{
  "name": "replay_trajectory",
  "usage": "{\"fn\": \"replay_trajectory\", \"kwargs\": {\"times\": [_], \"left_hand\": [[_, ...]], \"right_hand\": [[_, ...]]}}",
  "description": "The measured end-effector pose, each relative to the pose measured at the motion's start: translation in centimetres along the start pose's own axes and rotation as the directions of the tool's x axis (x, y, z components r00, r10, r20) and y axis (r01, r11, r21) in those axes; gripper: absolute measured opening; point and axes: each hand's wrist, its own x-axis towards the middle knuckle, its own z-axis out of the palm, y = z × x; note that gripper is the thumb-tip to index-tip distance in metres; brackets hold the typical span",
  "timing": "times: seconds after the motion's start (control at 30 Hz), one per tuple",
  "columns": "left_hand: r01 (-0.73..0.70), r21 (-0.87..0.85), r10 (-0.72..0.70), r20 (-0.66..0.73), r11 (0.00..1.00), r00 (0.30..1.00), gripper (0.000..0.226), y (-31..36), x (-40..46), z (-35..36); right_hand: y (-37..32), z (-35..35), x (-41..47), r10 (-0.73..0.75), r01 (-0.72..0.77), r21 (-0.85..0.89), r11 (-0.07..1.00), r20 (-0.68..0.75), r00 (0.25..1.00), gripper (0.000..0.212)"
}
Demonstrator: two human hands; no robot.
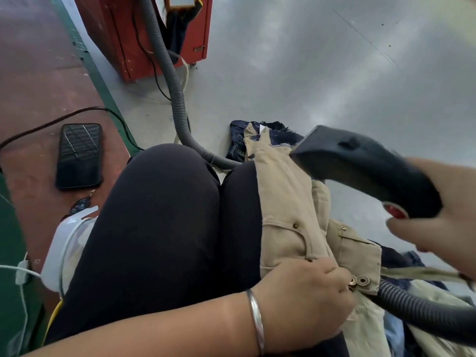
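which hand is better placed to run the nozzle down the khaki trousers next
Right. The right hand grips the black nozzle, whose mouth hovers over the khaki trousers on the lap; the left hand is busy holding them down by the snaps.

A black phone [79,155] lies on the floor [38,73], a red cabinet [116,34] stands beyond

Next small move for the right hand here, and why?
Probably lower the nozzle onto the trousers: the right hand holds it close over the beige leg, while the left hand grips the waistband on the lap.
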Motion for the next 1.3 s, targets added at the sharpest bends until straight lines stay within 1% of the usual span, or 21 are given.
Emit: {"fn": "replay_trajectory", "kwargs": {"times": [0.13, 0.2, 0.23, 0.3, 0.33, 0.4, 0.47, 0.57, 0.63, 0.73, 0.83, 0.9, 0.97, 1.03, 1.13, 1.17, 1.23, 1.3], "left_hand": [[-0.032, -0.022, 0.029, -0.098, 0.999, 0.995, 0.02, 0.0, 0.0, 0.0], [-0.029, -0.038, 0.024, -0.118, 0.999, 0.993, 0.019, 0.0, -0.1, 0.0], [-0.023, -0.065, 0.015, -0.122, 0.998, 0.992, 0.017, 0.0, -0.1, -0.1], [-0.018, -0.108, 0.006, -0.109, 0.994, 0.994, 0.014, -0.1, -0.2, -0.2], [-0.02, -0.11, 0.012, -0.079, 0.994, 0.997, 0.015, -0.1, -0.1, -0.2], [-0.018, -0.079, 0.017, -0.011, 0.997, 1.0, 0.019, -0.1, -0.2, 0.0], [0.006, -0.063, -0.004, 0.025, 0.998, 1.0, 0.018, -0.1, -0.3, -0.1], [0.003, -0.07, -0.005, -0.019, 0.998, 1.0, 0.017, -0.2, -0.3, -0.2], [0.006, -0.066, -0.01, -0.053, 0.998, 0.999, 0.016, -0.3, -0.4, -0.1], [0.014, -0.059, -0.018, -0.065, 0.998, 0.998, 0.011, -0.4, -0.4, 0.0], [0.031, -0.056, -0.034, -0.052, 0.998, 0.998, 0.006, -0.2, -0.3, 0.1], [0.058, -0.076, -0.063, -0.069, 0.995, 0.996, 0.007, -0.2, -0.2, 0.0], [0.067, -0.1, -0.076, -0.088, 0.993, 0.993, 0.009, -0.2, -0.2, -0.2], [0.07, -0.091, -0.079, -0.092, 0.993, 0.993, 0.012, -0.3, -0.3, -0.3], [0.054, -0.097, -0.064, -0.101, 0.994, 0.993, 0.015, -0.4, -0.6, -0.4], [0.044, -0.098, -0.053, -0.099, 0.994, 0.994, 0.015, -0.3, -0.6, -0.4], [0.042, -0.079, -0.048, -0.078, 0.996, 0.996, 0.016, -0.4, -0.5, -0.5], [0.058, -0.058, -0.061, -0.043, 0.997, 0.997, 0.017, -0.4, -0.6, -0.6]], "right_hand": [[-1.4, 2.1, -2.9, -0.097, 0.125, -0.152, 0.98, 0.176, 0.98, 0.038], [-3.2, 2.8, -3.0, -0.083, 0.167, -0.324, 0.931, 0.257, 0.963, 0.038], [-4.0, 2.9, -2.6, -0.062, 0.161, -0.386, 0.908, 0.256, 0.965, 0.037], [-5.0, 3.1, -1.3, -0.032, 0.128, -0.42, 0.898, 0.227, 0.973, 0.033], [-5.4, 3.2, -0.4, -0.035, 0.113, -0.414, 0.903, 0.192, 0.981, 0.03], [-5.5, 3.7, 1.3, -0.083, 0.109, -0.345, 0.932, 0.091, 0.992, 0.024], [-5.8, 4.2, 3.8, -0.092, 0.099, -0.29, 0.952, 0.038, 0.995, 0.021], [-5.9, 4.3, 8.3, -0.028, 0.037, -0.236, 0.971, 0.044, 0.999, 0.02], [-5.1, 3.4, 9.8, 0.015, -0.01, -0.163, 0.987, 0.031, 0.999, 0.017], [-2.7, 1.4, 8.3, 0.024, -0.024, -0.052, 0.998, -0.003, 1.0, 0.02], [-0.3, 0.0, 4.3, 0.015, -0.014, 0.026, 1.0, -0.039, 0.999, 0.032], [1.3, 0.1, 1.7, 0.03, -0.029, 0.067, 0.997, -0.027, 0.999, 0.037], [2.7, 0.7, -0.5, 0.045, -0.045, 0.053, 0.998, 0.0, 0.999, 0.043], [3.2, 2.0, -2.4, 0.021, -0.02, -0.006, 1.0, 0.062, 0.998, 0.05], [1.0, 3.5, -3.6, -0.002, 0.016, -0.078, 0.997, 0.173, 0.985, 0.043], [0.1, 3.5, -3.4, 0.012, 0.004, -0.085, 0.996, 0.196, 0.98, 0.04], [-1.3, 3.6, -2.2, 0.034, -0.016, -0.097, 0.995, 0.194, 0.98, 0.038], [-2.0, 3.9, -0.4, 0.009, 0.005, -0.087, 0.996, 0.163, 0.987, 0.031]]}}
